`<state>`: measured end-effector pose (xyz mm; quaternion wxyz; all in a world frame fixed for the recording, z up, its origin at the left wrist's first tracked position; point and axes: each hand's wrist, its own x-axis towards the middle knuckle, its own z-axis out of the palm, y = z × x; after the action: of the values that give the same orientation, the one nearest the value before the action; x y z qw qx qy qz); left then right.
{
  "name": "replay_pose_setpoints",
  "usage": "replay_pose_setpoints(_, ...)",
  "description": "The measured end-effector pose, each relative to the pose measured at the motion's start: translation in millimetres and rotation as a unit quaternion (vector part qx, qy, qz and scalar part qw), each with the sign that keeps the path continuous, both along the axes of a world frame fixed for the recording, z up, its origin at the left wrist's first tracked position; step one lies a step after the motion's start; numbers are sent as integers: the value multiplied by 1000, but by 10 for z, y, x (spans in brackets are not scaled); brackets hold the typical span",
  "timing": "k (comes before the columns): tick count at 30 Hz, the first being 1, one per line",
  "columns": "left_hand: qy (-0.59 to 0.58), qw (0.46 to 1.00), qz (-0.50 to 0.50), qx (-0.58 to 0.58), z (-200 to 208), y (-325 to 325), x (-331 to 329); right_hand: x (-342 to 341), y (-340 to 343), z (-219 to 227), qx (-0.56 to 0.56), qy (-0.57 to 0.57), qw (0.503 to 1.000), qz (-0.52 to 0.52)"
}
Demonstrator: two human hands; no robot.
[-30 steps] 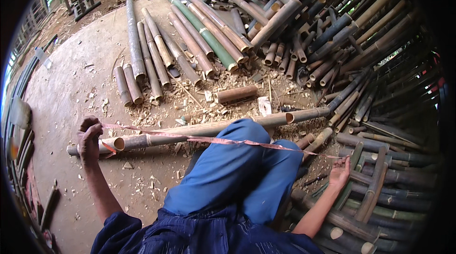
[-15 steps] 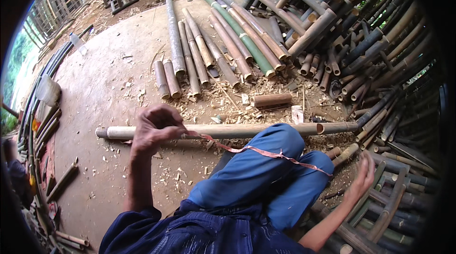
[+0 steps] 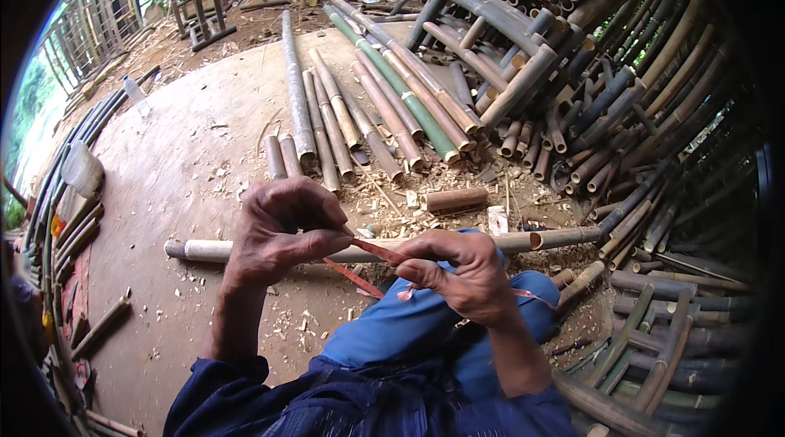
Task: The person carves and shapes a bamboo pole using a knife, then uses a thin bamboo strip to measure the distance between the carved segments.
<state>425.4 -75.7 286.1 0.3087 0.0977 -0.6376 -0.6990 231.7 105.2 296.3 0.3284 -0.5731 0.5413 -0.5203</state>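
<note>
A soft pinkish-red measuring tape (image 3: 374,250) is stretched between my two hands over my lap. My left hand (image 3: 288,224) pinches it between thumb and fingertips. My right hand (image 3: 459,272) grips the same tape a short way along, thumb against the bent forefinger. One stretch of tape sags below my left hand, and another trails across my right knee. Beyond my hands a long pale bamboo pole (image 3: 208,250) lies crosswise on the ground, its middle partly hidden behind my hands and knee.
Several bamboo poles (image 3: 302,110) lie side by side farther off, one of them green. Wood chips and a short bamboo piece (image 3: 455,199) are scattered before them. Bamboo frames (image 3: 523,81) and stacked poles crowd the right. A bamboo ladder-like frame (image 3: 666,347) lies at the lower right.
My right hand has come in from the far right and taken hold of the tape beside my left hand. The left hand keeps its pinch, and the view has tilted slightly upward.
</note>
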Motion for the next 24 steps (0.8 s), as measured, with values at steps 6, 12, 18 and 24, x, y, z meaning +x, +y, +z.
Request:
replay_pose_setpoints(6, -1, 1000, 1, -20, 41, 137, -247, -193, 223, 149, -15, 153, 985, -84)
replay_pose_setpoints(12, 36, 998, 39, -41, 178, 115, -418, -460, 578, 299, 61, 23, 992, -112)
replay_pose_setpoints(18, 40, 999, 24, -8, 92, 39, -500, -579, 891, 329, 22, 45, 983, -178)
replay_pose_setpoints(24, 30, 999, -2, 40, 48, 77, -583, -497, 1020, 366, 39, 3, 973, -229)
